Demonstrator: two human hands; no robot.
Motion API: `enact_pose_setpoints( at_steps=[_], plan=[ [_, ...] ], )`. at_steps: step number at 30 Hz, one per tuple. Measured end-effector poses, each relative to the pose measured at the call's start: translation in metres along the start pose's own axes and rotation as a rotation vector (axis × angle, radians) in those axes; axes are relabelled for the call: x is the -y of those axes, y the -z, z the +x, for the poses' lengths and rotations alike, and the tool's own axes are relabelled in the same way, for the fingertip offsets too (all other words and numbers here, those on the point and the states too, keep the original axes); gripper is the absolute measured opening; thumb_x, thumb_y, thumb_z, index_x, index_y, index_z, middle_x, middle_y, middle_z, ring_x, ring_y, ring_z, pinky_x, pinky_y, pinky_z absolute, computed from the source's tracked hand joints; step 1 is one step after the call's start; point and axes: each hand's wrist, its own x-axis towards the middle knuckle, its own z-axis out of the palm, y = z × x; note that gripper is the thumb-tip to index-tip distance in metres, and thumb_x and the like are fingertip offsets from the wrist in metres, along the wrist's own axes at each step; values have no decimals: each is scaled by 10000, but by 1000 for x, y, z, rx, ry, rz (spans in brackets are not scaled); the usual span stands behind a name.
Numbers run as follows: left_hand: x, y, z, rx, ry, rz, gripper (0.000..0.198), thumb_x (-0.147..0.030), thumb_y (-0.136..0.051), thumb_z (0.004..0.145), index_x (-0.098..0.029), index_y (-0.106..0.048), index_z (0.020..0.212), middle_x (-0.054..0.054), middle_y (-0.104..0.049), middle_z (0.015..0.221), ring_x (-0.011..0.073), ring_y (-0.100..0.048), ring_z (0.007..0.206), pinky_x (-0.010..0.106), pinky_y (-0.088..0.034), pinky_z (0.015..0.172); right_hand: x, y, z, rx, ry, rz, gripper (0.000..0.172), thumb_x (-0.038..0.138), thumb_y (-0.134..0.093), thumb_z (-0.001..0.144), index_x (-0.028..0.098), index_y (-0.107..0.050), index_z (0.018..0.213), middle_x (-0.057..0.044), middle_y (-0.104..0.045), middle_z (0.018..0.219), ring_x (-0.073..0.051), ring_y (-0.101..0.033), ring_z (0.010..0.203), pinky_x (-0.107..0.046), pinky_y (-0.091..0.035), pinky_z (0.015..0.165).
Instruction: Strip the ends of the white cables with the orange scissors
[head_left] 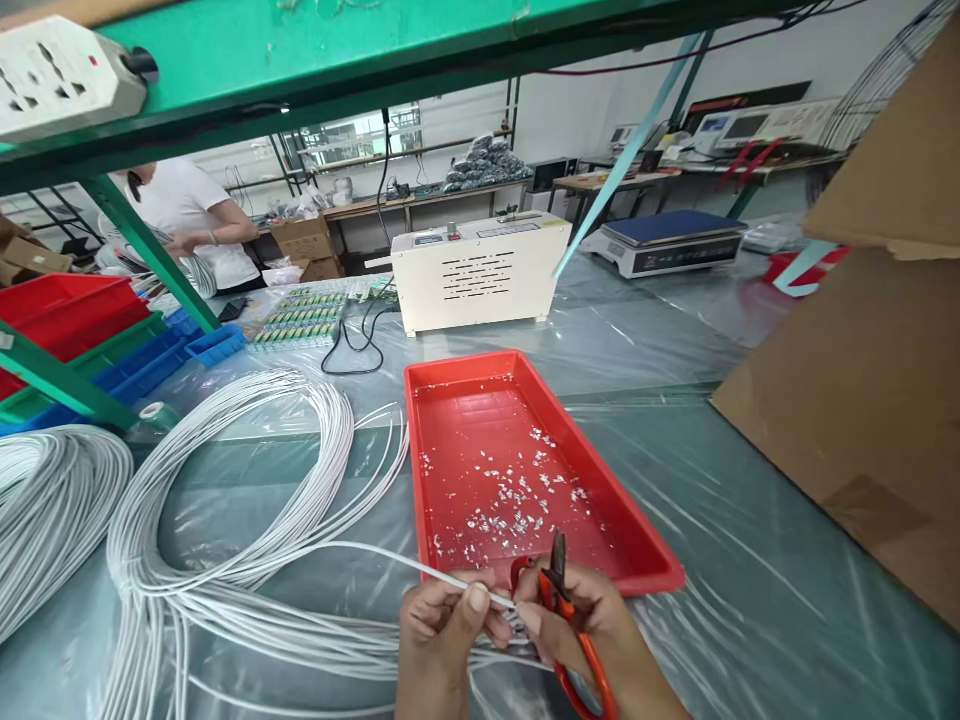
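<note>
My left hand pinches a white cable near its end, just in front of the red tray. That cable runs back to a large coil of white cables on the left. In my right hand is a pair of scissors with orange handles, their dark blades pointing up and away. The right thumb and a finger also meet at the cable's tip, close to my left fingers. Small white and silvery scraps lie scattered in the red tray. More cable ends show beneath my hands.
A second cable coil lies far left, with stacked bins behind. Beyond the tray stand a cream machine and a scale. Cardboard borders the right; a green beam crosses above. Another person works back left.
</note>
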Motion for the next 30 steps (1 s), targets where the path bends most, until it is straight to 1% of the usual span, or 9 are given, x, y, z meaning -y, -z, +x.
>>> enact_pose_setpoints(
  at_steps=[3,8,10,13,17,20,24,26,30],
  plan=[
    [1,2,-1,-10,-56,70,199,-312,-750,565,-137,-699,644,5,-629,448,112,-542,417,214,-431,466,-2,2,2,25,39,-95,229,273,-732,559,164,-533,588,62,-450,470,-68,-368,403,-180,-313,393],
    [0,5,0,-23,-122,154,170,-303,-727,595,-145,-700,653,7,-640,460,123,-559,449,220,-452,506,3,2,-1,-35,186,-294,160,221,-698,599,161,-550,587,35,-514,493,-96,-450,450,-192,-382,433],
    [-1,5,1,-29,-135,177,163,-301,-719,606,-146,-699,653,15,-654,483,132,-573,468,222,-457,512,7,3,-4,-70,290,-401,129,195,-693,599,169,-569,620,28,-545,516,-106,-489,454,-193,-402,435],
    [-1,4,1,-35,-143,184,151,-289,-717,607,-146,-702,652,28,-674,525,142,-586,480,229,-466,515,11,5,-7,-122,519,-561,116,156,-665,619,184,-591,704,21,-572,559,-110,-518,447,-199,-425,435],
    [-1,4,0,-52,-164,197,116,-262,-716,609,-156,-706,654,18,-668,511,134,-586,474,216,-466,519,14,6,-7,-119,733,-729,168,72,-582,651,202,-564,756,16,-584,576,-119,-539,467,-218,-438,460],
    [-1,5,-2,-45,-180,218,99,-255,-710,620,-165,-710,661,13,-667,508,133,-593,482,204,-464,517,14,7,-7,-102,804,-817,196,56,-565,658,212,-546,775,10,-608,597,-127,-556,492,-232,-442,482],
    [0,7,-3,-46,-239,268,69,-229,-707,626,-177,-715,671,13,-669,529,139,-604,494,203,-474,514,11,7,-6,-59,819,-867,235,27,-541,635,213,-541,778,10,-615,595,-137,-555,510,-255,-429,495],
    [2,10,-4,-48,-311,317,55,-218,-705,626,-185,-718,668,24,-683,581,153,-616,522,217,-487,520,9,7,-6,-48,832,-880,243,15,-517,626,213,-546,764,8,-616,601,-137,-546,515,-260,-418,495],
    [4,14,-4,-33,-510,461,60,-227,-692,645,-206,-727,689,43,-707,670,186,-638,626,256,-513,591,8,6,-4,-83,953,-861,243,9,-469,652,207,-569,751,10,-582,564,-129,-510,495,-251,-385,468]
  ],
)
